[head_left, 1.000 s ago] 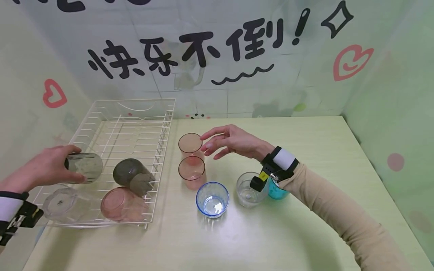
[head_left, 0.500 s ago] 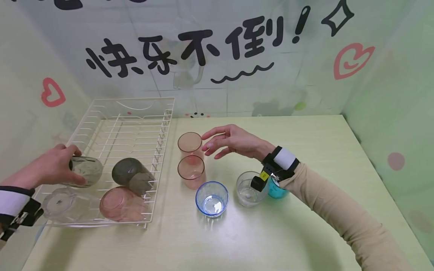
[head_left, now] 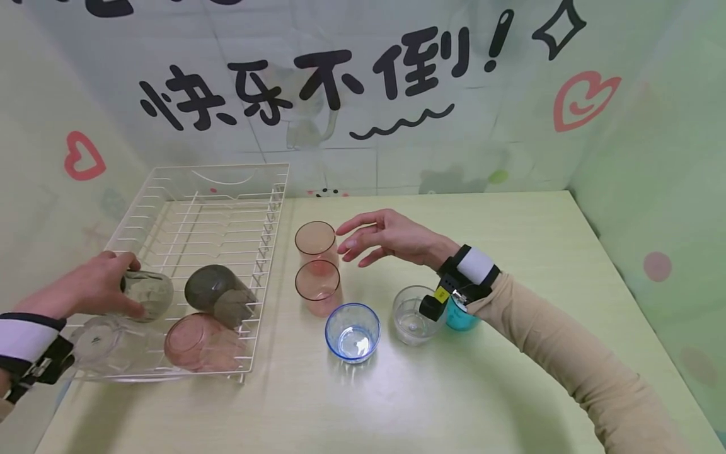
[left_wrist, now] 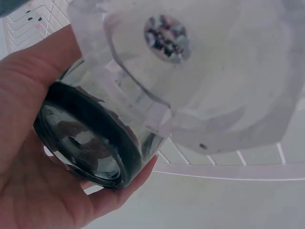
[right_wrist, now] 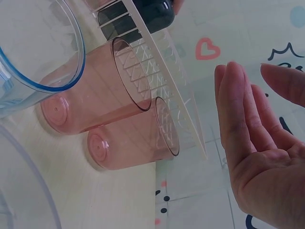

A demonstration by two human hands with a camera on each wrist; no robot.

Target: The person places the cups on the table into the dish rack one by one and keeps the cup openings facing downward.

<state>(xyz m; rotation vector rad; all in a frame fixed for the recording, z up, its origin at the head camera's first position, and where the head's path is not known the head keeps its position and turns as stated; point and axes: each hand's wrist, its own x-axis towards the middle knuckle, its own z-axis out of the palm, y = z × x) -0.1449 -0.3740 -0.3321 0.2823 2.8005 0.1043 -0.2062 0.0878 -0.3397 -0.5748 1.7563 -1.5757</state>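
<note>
My left hand (head_left: 102, 287) grips a grey-green tinted drinking glass (head_left: 150, 295) lying on its side over the left part of the white wire dish rack (head_left: 221, 166). In the left wrist view, the thumb and fingers curl round this glass near its thick dark end (left_wrist: 90, 129). Whether the glass touches the wires cannot be told. My right hand (head_left: 391, 238) hovers over the table with loosely bent fingers and nothing in it. Its fingertips are beside two upright pink glasses, the farther one (head_left: 315, 239) and the nearer one (head_left: 319, 290).
In the rack lie a dark grey glass (head_left: 210, 287), a pink glass (head_left: 195, 343) and a clear glass (head_left: 104, 343). On the table stand a blue-rimmed glass (head_left: 353, 334), a clear glass (head_left: 411, 315) and a turquoise glass (head_left: 460, 315), partly hidden by the right wrist.
My left hand has lowered slightly with the grey-green glass, toward the clear glass in the rack. The right hand keeps its place. The view has shifted a little.
</note>
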